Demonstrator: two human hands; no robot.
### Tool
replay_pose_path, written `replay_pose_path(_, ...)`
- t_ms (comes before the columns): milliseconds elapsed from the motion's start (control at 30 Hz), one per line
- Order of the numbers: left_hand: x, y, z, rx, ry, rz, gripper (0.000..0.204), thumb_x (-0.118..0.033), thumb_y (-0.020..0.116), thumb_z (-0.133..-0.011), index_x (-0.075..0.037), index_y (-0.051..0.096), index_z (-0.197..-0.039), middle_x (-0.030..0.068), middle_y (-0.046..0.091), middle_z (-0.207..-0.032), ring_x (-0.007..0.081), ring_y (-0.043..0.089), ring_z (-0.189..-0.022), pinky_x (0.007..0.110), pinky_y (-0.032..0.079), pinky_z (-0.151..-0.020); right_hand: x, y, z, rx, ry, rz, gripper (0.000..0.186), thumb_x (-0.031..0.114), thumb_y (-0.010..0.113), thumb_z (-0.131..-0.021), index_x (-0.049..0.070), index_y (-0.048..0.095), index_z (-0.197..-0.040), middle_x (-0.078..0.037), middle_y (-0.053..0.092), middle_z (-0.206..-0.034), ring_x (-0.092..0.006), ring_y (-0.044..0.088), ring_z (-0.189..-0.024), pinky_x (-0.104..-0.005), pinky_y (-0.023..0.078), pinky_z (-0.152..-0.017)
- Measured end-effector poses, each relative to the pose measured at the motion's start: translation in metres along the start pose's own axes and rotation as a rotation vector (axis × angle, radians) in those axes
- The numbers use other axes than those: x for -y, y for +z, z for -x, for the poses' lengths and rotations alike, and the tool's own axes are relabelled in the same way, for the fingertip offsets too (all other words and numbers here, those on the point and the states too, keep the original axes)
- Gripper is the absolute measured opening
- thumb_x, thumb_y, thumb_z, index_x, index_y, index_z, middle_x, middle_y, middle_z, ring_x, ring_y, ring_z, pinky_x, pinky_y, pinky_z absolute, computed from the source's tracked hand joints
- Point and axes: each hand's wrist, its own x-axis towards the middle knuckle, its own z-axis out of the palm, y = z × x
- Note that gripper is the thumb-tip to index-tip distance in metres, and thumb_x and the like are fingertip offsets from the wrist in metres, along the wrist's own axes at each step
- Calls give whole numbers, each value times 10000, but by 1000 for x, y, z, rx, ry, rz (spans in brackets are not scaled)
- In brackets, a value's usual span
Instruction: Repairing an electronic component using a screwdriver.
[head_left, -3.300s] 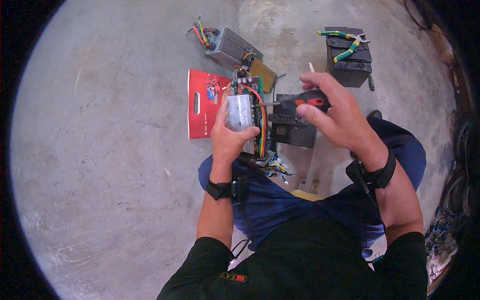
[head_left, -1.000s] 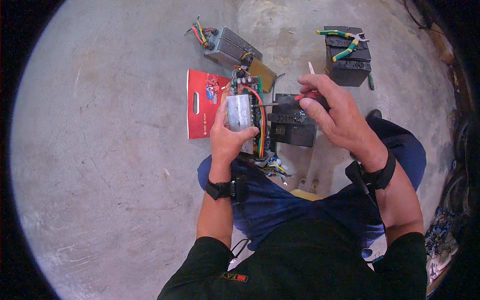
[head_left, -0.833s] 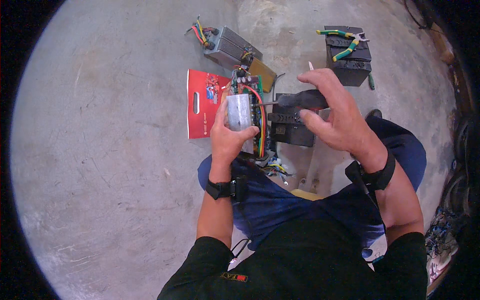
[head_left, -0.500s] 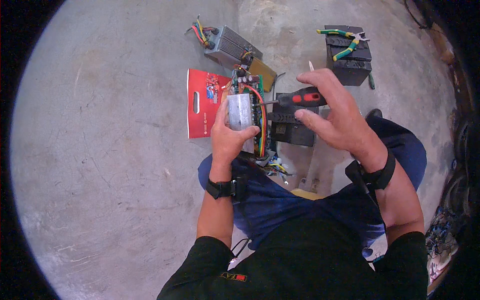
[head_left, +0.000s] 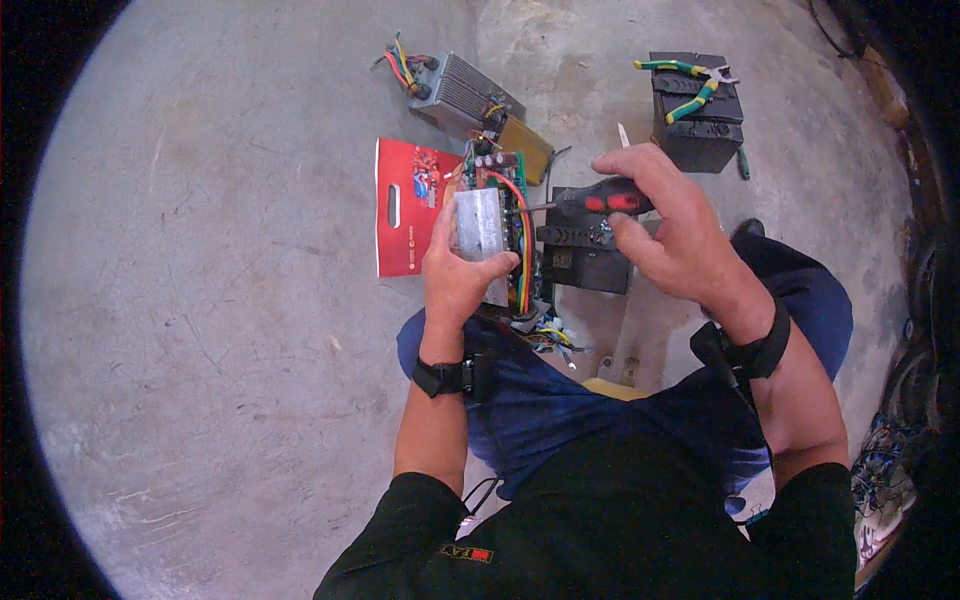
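Note:
My left hand (head_left: 455, 285) is closed round a silver metal block (head_left: 481, 222) fixed along a green circuit board (head_left: 517, 160). Its thumb presses near the block's lower right corner. Red, yellow and blue wires (head_left: 526, 255) run down the board's right side. In my right hand (head_left: 688, 235) is a screwdriver (head_left: 605, 198) with a black and red handle, held level between thumb and fingers. The shaft points left, and its tip meets the block's right edge; the exact contact is too small to see.
Under the screwdriver stands a black box (head_left: 590, 272). Green and yellow pliers (head_left: 690, 100) lie on another black box (head_left: 705, 152) at the far right. Beyond the board are a finned metal case (head_left: 465, 95) and a gold-coloured plate (head_left: 525, 148). A red bag (head_left: 398, 245) lies left.
My right thumb has come in against the screwdriver handle, from apart to touching, and the handle has turned a little. The left hand and board stay in place.

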Motion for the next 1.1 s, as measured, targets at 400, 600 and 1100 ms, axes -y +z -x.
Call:
replay_pose_path(400, -16, 0, 2, 2, -108, 192, 1029, -43, 905, -640, 66, 387, -1523, 213, 622, -1350, 261, 640, -1212, 383, 525, -1028, -5, 0, 0, -18, -37, 68, 387, 109, 674, -891, 24, 585, -1258, -200, 637, -1116, -384, 656, -1031, -440, 527, -896)
replay_pose_path(600, -22, 1, 3, -8, -85, 173, 1031, -9, 900, -641, 90, 371, -1520, 213, 615, -1355, 260, 645, -1203, 384, 530, -1023, -4, 2, 4, 35, 112, -2, 415, 87, 686, -863, 29, 584, -1261, -195, 623, -1126, -372, 651, -1049, -438, 537, -880)
replay_pose_path(1100, -19, 0, 3, 18, -91, 172, 1044, -32, 910, -638, 100, 368, -1521, 222, 621, -1357, 264, 650, -1197, 376, 529, -1021, 0, -1, -1, -52, -95, 100, 382, 118, 708, -886, 22, 594, -1237, -191, 641, -1105, -379, 658, -1023, -422, 529, -889)
